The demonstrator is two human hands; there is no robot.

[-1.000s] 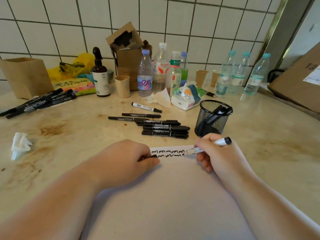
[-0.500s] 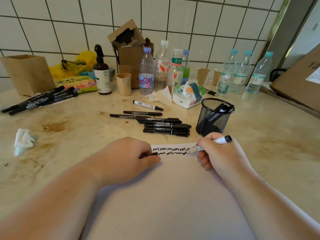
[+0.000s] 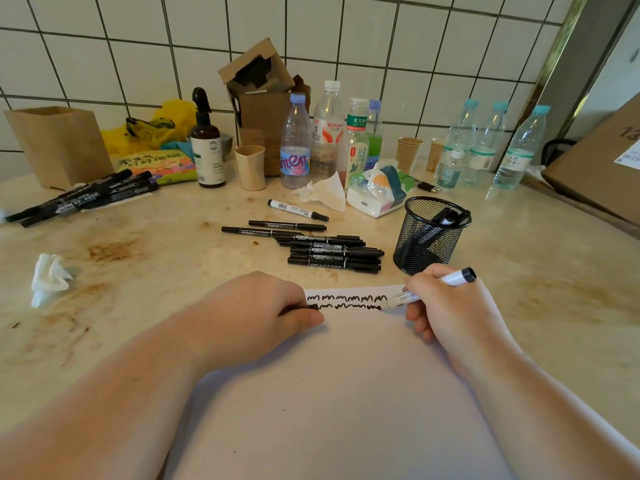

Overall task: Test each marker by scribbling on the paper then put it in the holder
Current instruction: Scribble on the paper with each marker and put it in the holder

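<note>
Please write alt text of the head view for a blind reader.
A right hand scribbles with a white marker on paper; the left hand holds a black cap. Behind lie black markers and a mesh holder.

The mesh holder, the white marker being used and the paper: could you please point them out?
mesh holder (image 3: 424,244): head view, front of its mesh wall.
white marker (image 3: 403,299): head view, barrel near the tip.
paper (image 3: 346,393): head view, bare middle area.
</note>
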